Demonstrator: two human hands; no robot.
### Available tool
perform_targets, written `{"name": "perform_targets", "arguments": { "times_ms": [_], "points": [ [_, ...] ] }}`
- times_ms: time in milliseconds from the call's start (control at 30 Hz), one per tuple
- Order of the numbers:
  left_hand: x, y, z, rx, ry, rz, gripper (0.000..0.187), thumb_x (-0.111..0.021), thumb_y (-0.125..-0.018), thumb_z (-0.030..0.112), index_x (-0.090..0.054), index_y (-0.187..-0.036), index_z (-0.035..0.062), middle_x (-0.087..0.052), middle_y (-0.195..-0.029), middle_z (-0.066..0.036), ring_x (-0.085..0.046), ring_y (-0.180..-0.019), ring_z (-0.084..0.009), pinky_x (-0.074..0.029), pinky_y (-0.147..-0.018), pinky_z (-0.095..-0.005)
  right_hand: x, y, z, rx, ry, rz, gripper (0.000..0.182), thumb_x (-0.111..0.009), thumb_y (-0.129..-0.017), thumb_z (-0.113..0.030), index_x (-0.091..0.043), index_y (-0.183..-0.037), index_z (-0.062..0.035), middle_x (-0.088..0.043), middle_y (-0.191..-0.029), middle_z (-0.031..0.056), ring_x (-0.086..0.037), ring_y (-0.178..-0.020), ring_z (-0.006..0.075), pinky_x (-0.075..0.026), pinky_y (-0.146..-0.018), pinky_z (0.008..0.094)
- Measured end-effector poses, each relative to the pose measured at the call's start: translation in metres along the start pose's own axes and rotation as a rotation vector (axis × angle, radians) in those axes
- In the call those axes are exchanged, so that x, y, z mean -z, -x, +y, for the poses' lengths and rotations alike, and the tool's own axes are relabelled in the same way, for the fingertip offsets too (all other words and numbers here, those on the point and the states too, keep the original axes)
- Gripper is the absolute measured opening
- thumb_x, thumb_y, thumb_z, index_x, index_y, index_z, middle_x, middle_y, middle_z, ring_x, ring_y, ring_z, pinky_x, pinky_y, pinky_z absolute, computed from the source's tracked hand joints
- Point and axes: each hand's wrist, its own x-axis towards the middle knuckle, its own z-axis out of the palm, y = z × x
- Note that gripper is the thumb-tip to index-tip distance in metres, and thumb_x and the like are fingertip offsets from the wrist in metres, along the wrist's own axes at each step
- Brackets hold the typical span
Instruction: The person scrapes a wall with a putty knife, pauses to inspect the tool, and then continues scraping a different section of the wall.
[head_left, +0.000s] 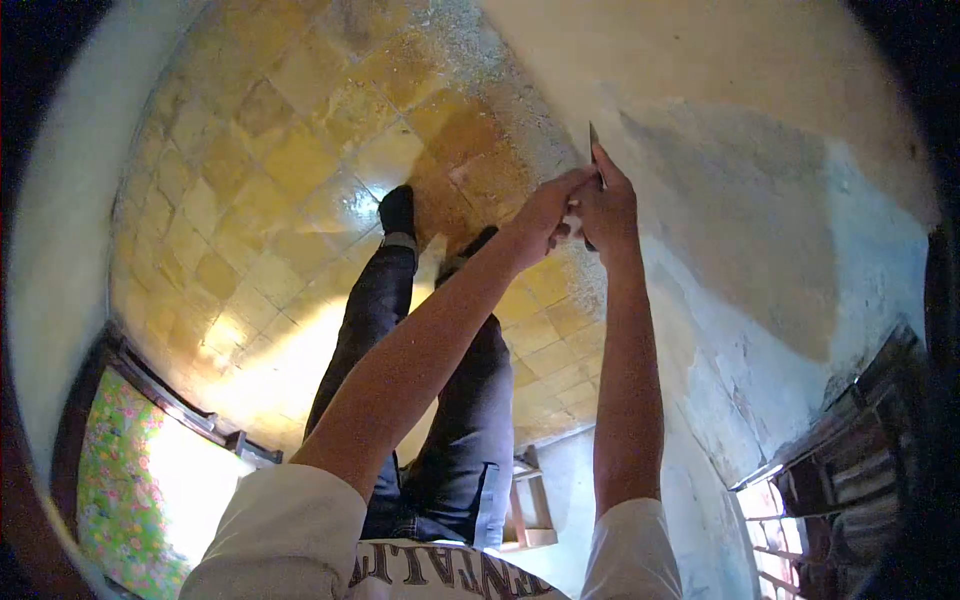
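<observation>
Both arms stretch forward, and my hands meet in front of the wall. My right hand [612,208] is closed round a thin, dark, pointed knife [592,138], whose blade sticks out past the thumb and forefinger. Fingers curled, my left hand [545,212] presses against the right one at the base of the blade. What lies between its fingers is hidden. Close by stands the wall [730,200], with a patchy, worn surface, partly beige and partly pale blue.
Grey crumbs and dust [535,110] lie along the foot of the wall, on the yellow tiled floor [300,140]. My dark shoe [397,210] is on the tiles. A doorway with a flowered curtain [120,480] is at lower left, and a barred window [780,530] at lower right.
</observation>
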Motion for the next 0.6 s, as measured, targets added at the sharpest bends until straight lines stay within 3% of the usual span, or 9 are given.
{"name": "perform_targets", "arguments": {
  "times_ms": [67,133,200,300,333,467,600],
  "points": [
    [0.001,-0.005,-0.004,0.025,0.141,-0.061,0.037,-0.048,-0.095,0.047,-0.063,-0.103,0.0142,-0.059,-0.075,0.002,-0.054,-0.060,-0.0086,-0.036,-0.041,-0.0234,-0.015,-0.031,0.028,0.231,-0.013,0.183,0.059,-0.051,-0.082,0.002,-0.045,-0.140,-0.0065,-0.066,-0.091,0.0162,-0.066,-0.086,0.0268,-0.053,-0.076,0.0364],
    [-0.009,0.002,0.003,0.000,0.214,-0.058,0.041,-0.050,-0.094,0.050,-0.060,-0.106,0.0119,-0.062,-0.080,0.000,-0.057,-0.062,-0.0111,-0.040,-0.044,-0.0247,-0.021,-0.046,0.024,0.355,0.025,0.287,0.057,-0.055,-0.081,-0.003,-0.045,-0.137,-0.0041,-0.064,-0.097,0.0180,-0.064,-0.092,0.0303,-0.051,-0.081,0.0382],
    [-0.015,-0.001,0.016,-0.033,0.190,-0.026,0.044,-0.051,-0.093,0.050,-0.060,-0.107,0.0103,-0.064,-0.083,-0.002,-0.059,-0.065,-0.0145,-0.045,-0.049,-0.0270,-0.023,-0.057,0.014,0.376,0.107,0.316,0.057,-0.061,-0.082,-0.013,-0.044,-0.135,0.0001,-0.061,-0.116,0.0248,-0.060,-0.106,0.0394,-0.047,-0.094,0.0435],
    [-0.014,-0.005,0.021,-0.063,0.164,-0.037,0.043,-0.052,-0.092,0.048,-0.059,-0.109,0.0088,-0.066,-0.089,-0.005,-0.062,-0.071,-0.0192,-0.050,-0.060,-0.0323,-0.035,-0.067,0.018,0.480,0.281,0.449,0.064,-0.065,-0.079,-0.017,-0.040,-0.136,0.0002,-0.062,-0.115,0.0249,-0.060,-0.105,0.0406,-0.047,-0.093,0.0446],
    [-0.014,-0.008,0.026,-0.080,0.153,-0.056,0.042,-0.053,-0.092,0.047,-0.059,-0.109,0.0085,-0.067,-0.092,-0.006,-0.063,-0.074,-0.0207,-0.052,-0.064,-0.0343,-0.033,-0.065,0.012,0.441,0.252,0.436,0.065,-0.065,-0.079,-0.016,-0.039,-0.137,-0.0001,-0.061,-0.116,0.0250,-0.060,-0.105,0.0408,-0.048,-0.092,0.0448],
    [-0.012,-0.027,0.037,-0.081,0.298,-0.093,0.031,-0.065,-0.083,0.041,-0.060,-0.091,0.0117,-0.062,-0.076,0.000,-0.057,-0.060,-0.0137,-0.045,-0.053,-0.0294,-0.032,-0.084,-0.003,0.298,0.127,0.312,0.071,-0.063,-0.076,-0.012,-0.035,-0.140,-0.0024,-0.059,-0.120,0.0248,-0.060,-0.106,0.0416,-0.048,-0.091,0.0457],
    [-0.017,-0.037,0.052,-0.055,0.418,-0.025,0.030,-0.063,-0.081,0.035,-0.060,-0.094,0.0083,-0.064,-0.082,-0.006,-0.061,-0.066,-0.0216,-0.051,-0.063,-0.0376,-0.051,-0.120,0.019,0.347,0.073,0.359,0.075,-0.060,-0.075,-0.008,-0.033,-0.144,-0.0064,-0.057,-0.125,0.0234,-0.060,-0.107,0.0405,-0.050,-0.090,0.0450]
  ]
}}
